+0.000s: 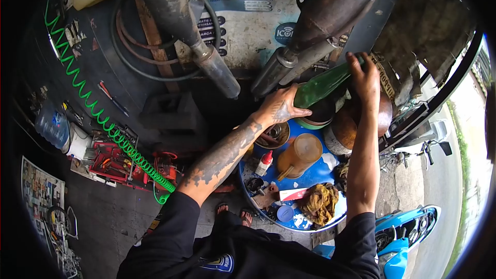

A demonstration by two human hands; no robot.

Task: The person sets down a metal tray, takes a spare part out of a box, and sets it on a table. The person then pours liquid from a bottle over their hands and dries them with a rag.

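Observation:
A green bottle (323, 87) lies slanted across the space above the blue drum (261, 150), its narrower end up and to the right. My left hand (281, 104) is closed around its lower, wider end, thumb along the near side. The fingers of my right hand (364, 75) are closed at its upper end, covering the tip. Just under the bottle sits a dark round container (319, 113) with a green rim. Nearby on the drum are a tin with metal parts (276, 133), a cloudy brownish plastic container (306, 150) and a small white bottle with a red cap (264, 163).
A crumpled brown rag (320, 204) and a red-and-white box (293, 195) lie on the drum's near side. Exhaust mufflers (336, 5) hang ahead. A green coiled hose (98, 113) runs down the left, past a red tool tray (111, 160). A blue motorcycle (398, 253) stands at right.

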